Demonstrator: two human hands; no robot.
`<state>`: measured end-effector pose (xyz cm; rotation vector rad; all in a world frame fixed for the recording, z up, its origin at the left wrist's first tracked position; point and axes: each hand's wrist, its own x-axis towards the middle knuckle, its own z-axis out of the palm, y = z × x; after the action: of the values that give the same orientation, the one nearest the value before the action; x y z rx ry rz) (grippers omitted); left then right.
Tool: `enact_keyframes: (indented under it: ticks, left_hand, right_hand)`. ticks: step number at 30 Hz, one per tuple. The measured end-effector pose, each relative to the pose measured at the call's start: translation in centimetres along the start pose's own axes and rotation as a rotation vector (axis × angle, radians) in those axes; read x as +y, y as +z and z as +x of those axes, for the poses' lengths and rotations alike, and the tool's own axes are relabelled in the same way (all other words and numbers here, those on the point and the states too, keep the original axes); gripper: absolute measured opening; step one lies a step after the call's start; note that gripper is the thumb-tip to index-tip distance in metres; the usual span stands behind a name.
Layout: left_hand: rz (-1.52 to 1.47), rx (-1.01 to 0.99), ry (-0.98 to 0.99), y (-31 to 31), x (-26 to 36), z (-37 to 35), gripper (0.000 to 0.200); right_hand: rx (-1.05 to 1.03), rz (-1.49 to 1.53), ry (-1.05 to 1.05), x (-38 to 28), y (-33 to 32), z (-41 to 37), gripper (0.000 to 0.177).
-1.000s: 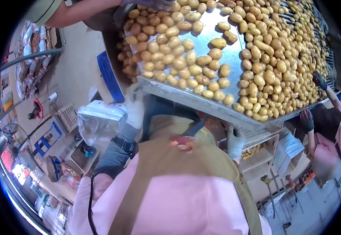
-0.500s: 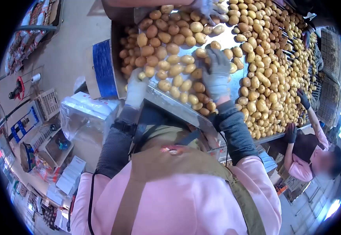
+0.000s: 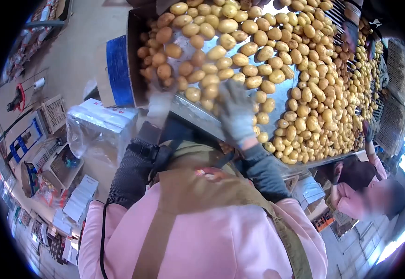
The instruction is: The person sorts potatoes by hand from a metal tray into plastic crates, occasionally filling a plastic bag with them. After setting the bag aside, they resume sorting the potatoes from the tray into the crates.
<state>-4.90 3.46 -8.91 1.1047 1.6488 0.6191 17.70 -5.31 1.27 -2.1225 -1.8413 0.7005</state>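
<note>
Many yellow-brown potatoes [image 3: 239,59] lie loose on a shiny metal sorting table [image 3: 277,100]. My right hand [image 3: 236,109], in a grey-white work glove, lies over the potatoes near the table's front edge. Its fingers look stretched out, resting on or just above them. At the table's left front corner is my left hand [image 3: 159,100], gloved alike and smeared by motion. Its fingers cannot be made out, nor whether a potato is in them. Browner potatoes [image 3: 164,70] lie just beyond it.
A blue-faced panel [image 3: 118,70] borders the table's left end. Below it stands a plastic-wrapped white box [image 3: 102,123]. A co-worker [image 3: 360,195] stands at the right front, and another person's gloved hand [image 3: 350,32] reaches in at the far right. Stacked crates [image 3: 393,111] stand behind.
My right hand has moved left and toward me across the potatoes. Potatoes around it have shifted. The other person's gloved hand at the top middle has gone from there.
</note>
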Motion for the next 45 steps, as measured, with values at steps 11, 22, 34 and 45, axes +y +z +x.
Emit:
enact_keyframes:
  ticks: [11,22,34,45]
  left_hand:
    - [0.967,-0.247,0.779,3.7,11.5,2.9,0.044]
    - [-0.558,-0.613,-0.137,-0.1,13.6,-1.6,0.042]
    - [0.198,-0.575,0.546,2.4,15.3,-5.8,0.048]
    - [1.273,-0.253,1.251,9.0,13.7,21.4,0.037]
  right_hand:
    - [0.070,-0.078,-0.152,3.1,-0.2,0.3,0.048]
    - [0.272,-0.278,-0.264,2.6,0.3,14.8,0.052]
    - [0.206,0.752,0.349,-0.9,-2.3,-4.9,0.047]
    - [0.241,1.888,0.561,-1.6,-4.7,-6.2,0.045]
